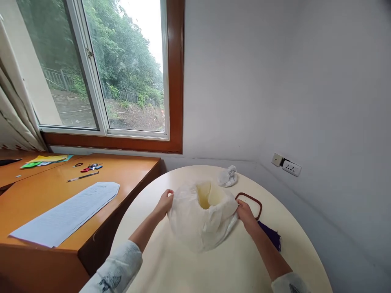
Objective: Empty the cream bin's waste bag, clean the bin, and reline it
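Pinching the white bag point(187, 224), hands point(165, 202) point(246, 213) spread apart.

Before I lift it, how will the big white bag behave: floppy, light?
Probably floppy: the big white bag hangs in loose folds between the left hand and the right hand. The film itself is likely light, since it looks thin and slightly see-through. It may crumple if pushed, given its wrinkled edges.

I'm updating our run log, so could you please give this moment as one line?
left hand: pinching translucent white plastic bag | right hand: holding its opposite side | nearby: brown rounded-rectangular frame, dark purple frayed cloth
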{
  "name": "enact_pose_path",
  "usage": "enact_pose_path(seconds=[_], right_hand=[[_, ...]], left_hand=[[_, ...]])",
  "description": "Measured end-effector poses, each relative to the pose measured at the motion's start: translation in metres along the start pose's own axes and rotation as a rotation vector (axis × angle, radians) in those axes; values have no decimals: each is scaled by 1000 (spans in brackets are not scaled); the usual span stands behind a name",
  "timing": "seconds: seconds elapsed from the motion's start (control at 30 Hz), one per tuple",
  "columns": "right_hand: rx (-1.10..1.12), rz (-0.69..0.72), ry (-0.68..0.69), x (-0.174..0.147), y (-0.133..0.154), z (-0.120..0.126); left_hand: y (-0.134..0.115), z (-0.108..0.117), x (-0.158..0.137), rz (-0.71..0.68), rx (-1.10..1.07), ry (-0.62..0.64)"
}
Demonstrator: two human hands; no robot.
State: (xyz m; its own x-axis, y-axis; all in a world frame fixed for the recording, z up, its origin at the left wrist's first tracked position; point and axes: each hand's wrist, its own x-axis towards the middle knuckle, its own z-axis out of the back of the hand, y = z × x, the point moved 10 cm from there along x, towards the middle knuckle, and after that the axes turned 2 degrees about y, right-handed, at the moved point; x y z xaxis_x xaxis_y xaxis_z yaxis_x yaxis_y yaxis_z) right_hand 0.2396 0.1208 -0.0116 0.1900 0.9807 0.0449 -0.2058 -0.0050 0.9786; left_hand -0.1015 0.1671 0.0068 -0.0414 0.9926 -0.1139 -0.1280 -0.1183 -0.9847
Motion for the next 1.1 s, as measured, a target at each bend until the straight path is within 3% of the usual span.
enact_pose_path(seconds=[0.3,0.47,0.63,0.8,0.97,1.1], right_hand=[[431,37,63,2,75,23],[635,126,164,-11,101,36],[620,189,257,-28,105,53],[513,154,316,-46,89,77],[213,67,256,-59,73,102],[-13,130,129,-67,87,114]], left_hand=[[-100,1,-3,-239,-226,92],[-130,12,-25,-352,-324,185],[-130,27,-41,-338,-280,258],[-117,37,-64,-309,-3,362],[-111,45,-90,-302,181,477],[-110,52,-96,-316,293,492]])
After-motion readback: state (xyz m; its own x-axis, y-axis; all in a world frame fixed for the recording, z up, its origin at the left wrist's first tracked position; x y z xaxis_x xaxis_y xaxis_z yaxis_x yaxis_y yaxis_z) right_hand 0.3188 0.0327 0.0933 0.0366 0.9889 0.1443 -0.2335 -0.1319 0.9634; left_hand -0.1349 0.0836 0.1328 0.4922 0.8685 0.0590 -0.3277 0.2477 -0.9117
